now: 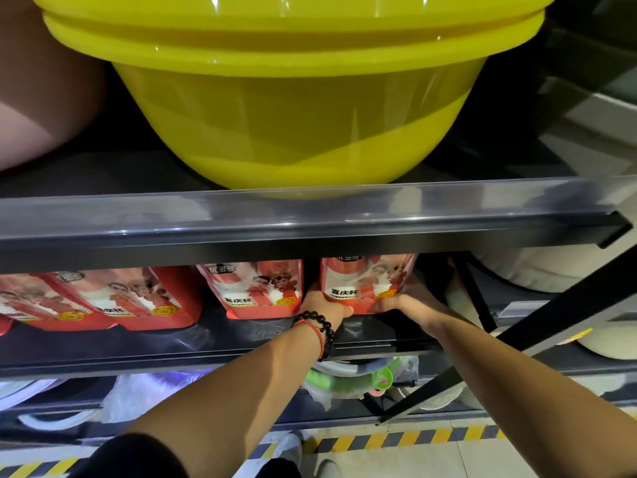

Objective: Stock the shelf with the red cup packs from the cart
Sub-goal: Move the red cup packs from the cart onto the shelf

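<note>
A red cup pack [362, 281] stands upright on the dark middle shelf [213, 343], at the right end of a row. My left hand [322, 307] grips its lower left side and my right hand [410, 301] holds its lower right corner. A bead bracelet and a red cord circle my left wrist. Another upright red pack [256, 288] stands just to the left. Two more red packs [113, 298] lean further left. The cart is out of view.
Stacked yellow basins [293, 98] fill the shelf above, with a pink basin [41, 98] at far left. A black diagonal brace [537, 326] crosses at right. White bowls [517, 274] sit beyond it. Bagged plastic ware lies on the lower shelf. Yellow-black floor tape runs below.
</note>
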